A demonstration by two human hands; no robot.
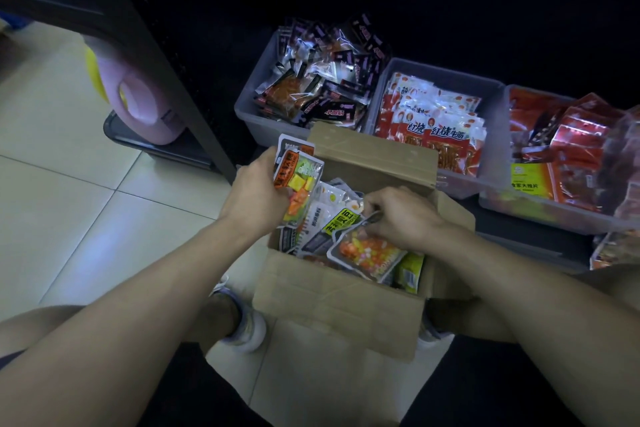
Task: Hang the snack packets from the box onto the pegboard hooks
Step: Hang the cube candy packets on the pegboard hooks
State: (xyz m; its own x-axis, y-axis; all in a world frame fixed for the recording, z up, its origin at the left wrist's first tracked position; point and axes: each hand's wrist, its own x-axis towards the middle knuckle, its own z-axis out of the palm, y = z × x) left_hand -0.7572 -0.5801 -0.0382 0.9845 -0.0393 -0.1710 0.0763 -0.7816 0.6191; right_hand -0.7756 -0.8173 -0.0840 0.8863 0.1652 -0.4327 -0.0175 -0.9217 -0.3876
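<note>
An open cardboard box [332,308] stands on the floor between my feet, filled with several snack packets. My left hand [254,198] grips a small stack of packets [299,177] with orange and green fronts, held above the box's left side. My right hand [401,215] pinches the top edge of a grey packet [363,253] printed with orange and yellow pieces, which lies on the pile inside the box. No pegboard or hooks are in view.
Behind the box, on a low dark shelf, sit three grey plastic bins: dark packets [322,80], red-and-white packets [436,125], red packets [568,152]. A pink jug [145,100] stands at the left beside a dark shelf post [156,55]. Pale floor tiles lie to the left.
</note>
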